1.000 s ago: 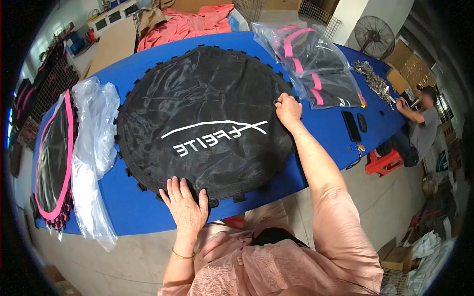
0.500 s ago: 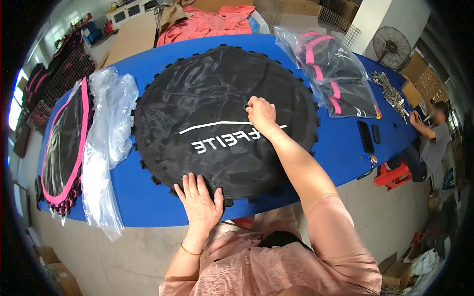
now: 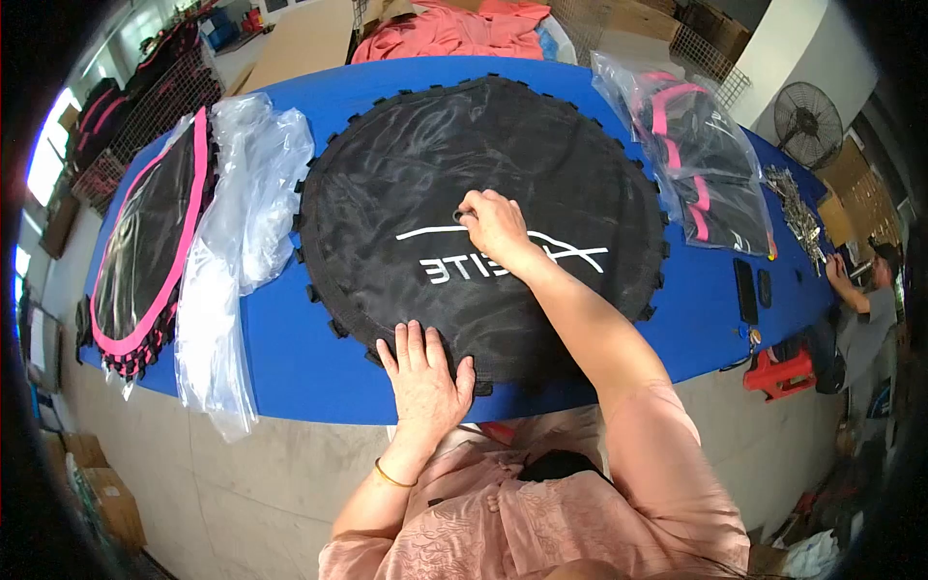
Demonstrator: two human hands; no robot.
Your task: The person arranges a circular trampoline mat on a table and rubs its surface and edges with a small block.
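A large round black mesh mat lies flat, with white lettering and a white curved line on it. Black tabs ring its edge. Fingers spread, my left hand rests flat on the mat's near edge. My right hand is closed over the middle of the mat, beside the white line. A small dark item pokes out from its fingertips; most of it is hidden, so its kind does not show.
The blue table bears a folded pink-edged black mat and clear plastic bags at left. Bagged pink-and-black pieces, a phone and a metal parts pile lie right. A person sits beyond, near a fan.
My right hand has moved left across the mat, uncovering more of the lettering's right part. My left hand keeps its place on the edge. The whole view has shifted somewhat.
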